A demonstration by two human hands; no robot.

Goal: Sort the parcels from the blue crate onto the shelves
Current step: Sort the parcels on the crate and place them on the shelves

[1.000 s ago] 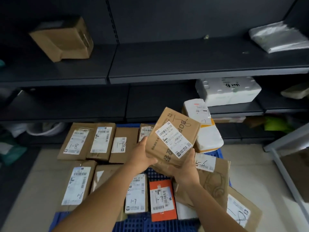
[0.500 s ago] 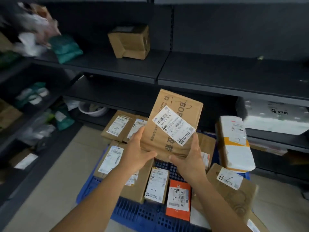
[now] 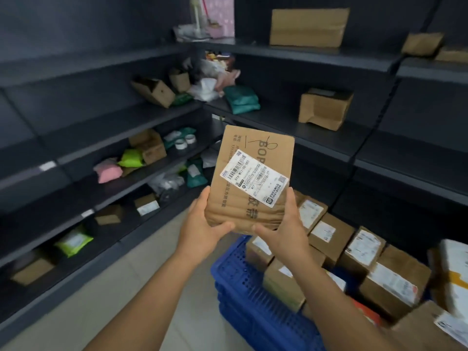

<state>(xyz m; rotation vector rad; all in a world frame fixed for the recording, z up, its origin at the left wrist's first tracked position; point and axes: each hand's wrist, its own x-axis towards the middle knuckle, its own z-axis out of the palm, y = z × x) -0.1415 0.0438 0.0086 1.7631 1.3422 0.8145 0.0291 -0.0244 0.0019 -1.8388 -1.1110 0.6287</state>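
I hold a brown cardboard parcel (image 3: pixel 253 158) with a white barcode label and a handwritten mark upright in front of me. My left hand (image 3: pixel 202 224) grips its lower left edge, thumb curled under the bottom. My right hand (image 3: pixel 286 229) grips its lower right edge. Below and to the right, the blue crate (image 3: pixel 243 287) sits on the floor, filled with several labelled brown parcels (image 3: pixel 329 231). Dark shelves (image 3: pixel 316 130) stand behind and to the left of the held parcel.
The left shelves (image 3: pixel 101 183) carry pink, green and teal bags and small boxes. A brown box (image 3: pixel 324 107) and teal bags (image 3: pixel 241 100) lie on the middle shelf behind. A long flat box (image 3: pixel 307 26) lies higher up. Pale floor tiles (image 3: pixel 121 287) run between crate and left shelves.
The view has swung left toward the corner shelves. Both hands keep their grip and the parcel has risen, away from the crate, which now lies low at the right.
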